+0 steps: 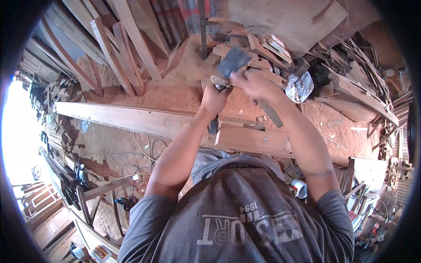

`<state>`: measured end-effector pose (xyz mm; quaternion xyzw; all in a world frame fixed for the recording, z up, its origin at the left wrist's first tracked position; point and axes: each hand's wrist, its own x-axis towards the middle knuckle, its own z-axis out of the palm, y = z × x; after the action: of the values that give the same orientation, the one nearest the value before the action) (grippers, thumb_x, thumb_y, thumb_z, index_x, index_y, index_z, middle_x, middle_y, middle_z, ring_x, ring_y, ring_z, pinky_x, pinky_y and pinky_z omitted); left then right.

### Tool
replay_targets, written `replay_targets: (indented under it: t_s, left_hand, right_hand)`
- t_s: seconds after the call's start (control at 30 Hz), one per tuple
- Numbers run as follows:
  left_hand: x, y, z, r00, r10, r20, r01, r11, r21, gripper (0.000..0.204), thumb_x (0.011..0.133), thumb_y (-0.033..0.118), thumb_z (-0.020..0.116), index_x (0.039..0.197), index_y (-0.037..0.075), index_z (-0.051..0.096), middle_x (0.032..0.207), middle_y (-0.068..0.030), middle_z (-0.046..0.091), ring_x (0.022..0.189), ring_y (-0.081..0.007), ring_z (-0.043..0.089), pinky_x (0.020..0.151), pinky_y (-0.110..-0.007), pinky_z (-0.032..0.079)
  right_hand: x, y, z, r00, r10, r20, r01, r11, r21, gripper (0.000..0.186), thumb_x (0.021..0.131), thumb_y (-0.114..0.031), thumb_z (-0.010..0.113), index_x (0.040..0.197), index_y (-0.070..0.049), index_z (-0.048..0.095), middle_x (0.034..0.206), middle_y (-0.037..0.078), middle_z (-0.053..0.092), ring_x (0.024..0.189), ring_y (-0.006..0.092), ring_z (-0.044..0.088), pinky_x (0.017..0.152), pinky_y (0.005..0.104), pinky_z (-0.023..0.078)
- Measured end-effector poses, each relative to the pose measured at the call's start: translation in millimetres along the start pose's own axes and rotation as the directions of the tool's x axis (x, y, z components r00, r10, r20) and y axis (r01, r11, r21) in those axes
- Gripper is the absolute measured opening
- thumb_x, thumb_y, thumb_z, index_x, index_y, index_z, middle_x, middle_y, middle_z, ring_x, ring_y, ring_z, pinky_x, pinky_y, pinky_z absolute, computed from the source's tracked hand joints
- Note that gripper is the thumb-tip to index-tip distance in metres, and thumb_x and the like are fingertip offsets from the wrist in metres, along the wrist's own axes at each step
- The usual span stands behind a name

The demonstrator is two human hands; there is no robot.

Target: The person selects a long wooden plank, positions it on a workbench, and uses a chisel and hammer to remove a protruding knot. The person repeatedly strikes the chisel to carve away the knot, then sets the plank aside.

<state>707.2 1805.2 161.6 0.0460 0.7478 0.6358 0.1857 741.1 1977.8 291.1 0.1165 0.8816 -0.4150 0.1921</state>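
My left hand [214,100] is wrapped round the handle of a chisel [213,126], whose worn, frayed top sticks up above the fist. Its dark blade points down to the near timber, close to a cut end. In my right hand [259,88] is a hatchet [233,62], its broad grey head blurred just above the chisel's top; I cannot tell whether they touch. The hatchet's flat handle slants down to the right. Below both hands lies a pale wooden beam [252,139] with a slot cut in its upper face. Another long beam [127,118] stretches left beside it.
Long planks [125,52] lean at the upper left. A heap of offcuts [267,52] and a crumpled white plastic bag [299,87] lie beyond the beam. Sawdust [175,94] covers the ground. Near my right side is a white cup [299,188]; a cable [151,149] loops at left.
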Motion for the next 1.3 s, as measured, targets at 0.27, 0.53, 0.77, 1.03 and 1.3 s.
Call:
replay_targets:
  t_s: [0.27, 0.53, 0.77, 1.03, 1.3]
  left_hand:
    - [-65.0, 16.1, -35.5, 0.986, -0.056, 0.157, -0.016, 0.906, 0.422, 0.031, 0.088, 0.022, 0.07, 0.104, -0.005, 0.066, 0.083, -0.0128, 0.07, 0.069, -0.0249, 0.067, 0.064, -0.042, 0.052]
    - [-209.9, 10.2, -33.6, 0.874, -0.377, 0.308, -0.17, 0.355, 0.919, 0.077, 0.085, 0.014, 0.058, 0.156, 0.002, 0.03, 0.158, -0.025, 0.034, 0.089, -0.0469, 0.07, 0.081, -0.055, 0.057]
    - [-190.3, 32.2, -9.6, 0.927, -0.216, 0.305, -0.189, 0.432, 0.882, 0.08, 0.082, 0.013, 0.063, 0.156, 0.006, 0.031, 0.16, -0.0249, 0.03, 0.098, -0.0496, 0.067, 0.082, -0.055, 0.056]
    - [-208.7, 60.3, 2.8, 0.922, -0.299, 0.246, -0.071, 0.494, 0.867, 0.033, 0.08, 0.02, 0.067, 0.109, 0.002, 0.069, 0.089, -0.0276, 0.07, 0.09, -0.0471, 0.068, 0.08, -0.057, 0.054]
    - [-222.1, 136.7, -4.3, 0.948, 0.294, 0.126, -0.317, 0.915, 0.251, 0.02, 0.075, 0.01, 0.087, 0.09, 0.006, 0.074, 0.087, -0.0067, 0.076, 0.073, -0.0221, 0.073, 0.064, -0.032, 0.056]
  right_hand:
    - [-59.8, 72.8, -5.5, 0.98, 0.145, 0.135, -0.192, 0.867, 0.461, 0.056, 0.1, -0.062, 0.053, 0.102, -0.006, 0.053, 0.064, -0.002, 0.048, 0.046, 0.0081, 0.047, 0.044, 0.028, 0.043]
    - [-190.7, 145.2, -31.6, 0.935, 0.351, -0.053, -0.201, 0.646, 0.737, 0.043, 0.102, -0.053, 0.054, 0.097, -0.01, 0.052, 0.062, -0.003, 0.047, 0.044, 0.0075, 0.044, 0.042, 0.0257, 0.042]
    - [-249.9, 206.3, -43.8, 0.848, 0.468, -0.248, -0.081, 0.576, 0.813, 0.038, 0.104, -0.048, 0.054, 0.098, -0.01, 0.053, 0.062, -0.002, 0.046, 0.043, 0.0085, 0.043, 0.043, 0.0257, 0.04]
    - [-265.6, 236.7, -24.7, 0.858, 0.413, -0.304, -0.054, 0.663, 0.747, 0.03, 0.105, -0.034, 0.058, 0.109, -0.004, 0.055, 0.062, -0.001, 0.05, 0.045, 0.0081, 0.045, 0.042, 0.0249, 0.039]
    - [-209.8, 180.9, 37.0, 0.993, 0.118, 0.029, -0.112, 0.801, 0.587, 0.045, 0.1, -0.035, 0.065, 0.114, 0.006, 0.055, 0.064, 0.002, 0.056, 0.052, 0.012, 0.056, 0.049, 0.0278, 0.044]
